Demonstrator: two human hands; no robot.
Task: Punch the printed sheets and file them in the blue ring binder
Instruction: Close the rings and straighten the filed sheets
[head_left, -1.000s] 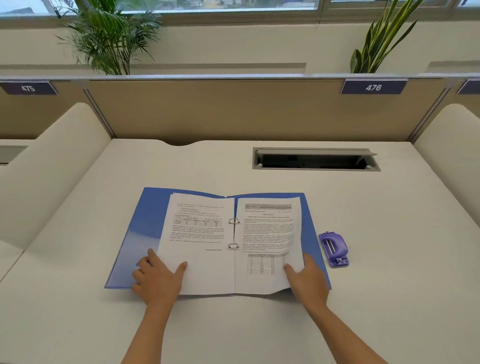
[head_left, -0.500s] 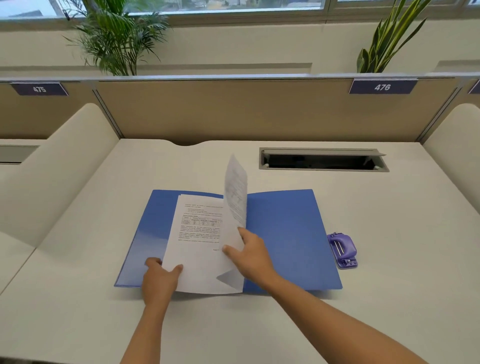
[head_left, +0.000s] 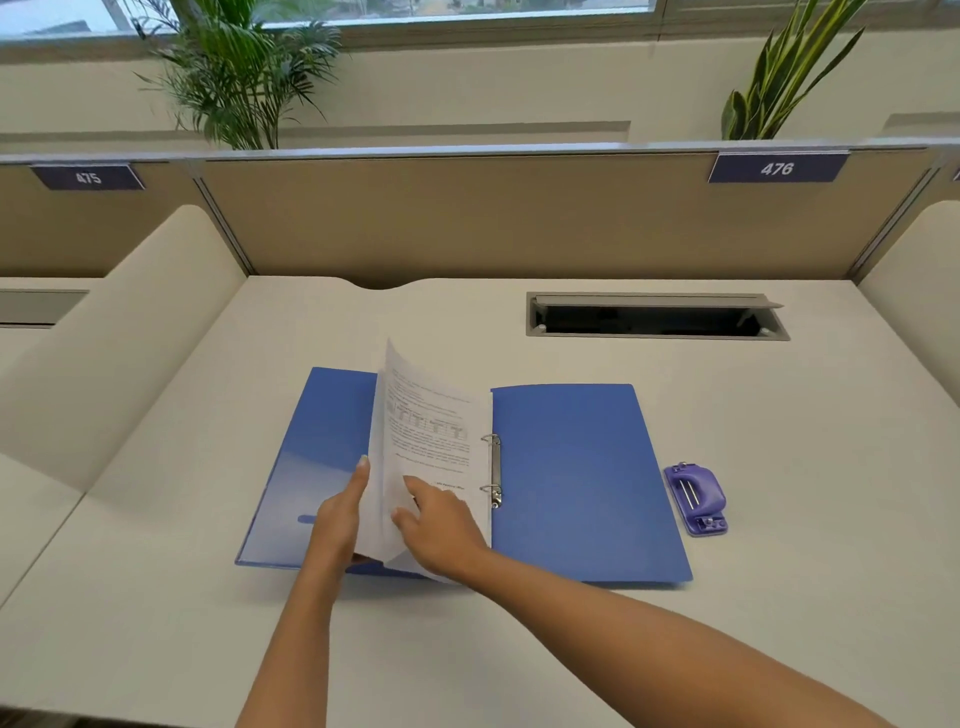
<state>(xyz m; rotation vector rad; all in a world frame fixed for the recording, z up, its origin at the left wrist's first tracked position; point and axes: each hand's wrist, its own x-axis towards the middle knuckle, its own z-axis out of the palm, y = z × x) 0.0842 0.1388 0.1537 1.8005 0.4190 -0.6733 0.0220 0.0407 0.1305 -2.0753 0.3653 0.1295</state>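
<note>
Both forearms reach in from the near edge of the desk (head_left: 779, 597). The left hand (head_left: 340, 512) has left the spot where it lay flat on the left page and now stands on edge, fingers straight against the back of the sheets (head_left: 431, 431). The right hand (head_left: 441, 530) has carried the right-hand page across. It now rests on the printed face with forefinger and thumb spread, pinching nothing that I can see; its other fingers are hidden.

So the two pages that lay either side of the rings (head_left: 493, 470) a second ago are now together between the hands, lifted off the left cover and leaning, their inner edge at the rings. The binder (head_left: 571, 467) lies open under and beyond both hands, and its right cover, to the right of the right hand, is now bare.

I judge the punching finished and the filing nearly so. What remains is to let the pages settle and shut the cover. Whether the holes sit properly on both rings cannot be made out, and loose, bowed paper could tear there if pushed.

The hole punch (head_left: 696, 499) sits well to the right of the right hand, just past the binder's edge, clear of a closing cover. Further off, beyond the right hand, is an open cable hatch (head_left: 654, 314). Behind it are the partition (head_left: 467, 218), with number plates 475 (head_left: 88, 177) and 476 (head_left: 776, 168), and two plants (head_left: 244, 78). Nothing stands in the way.
</note>
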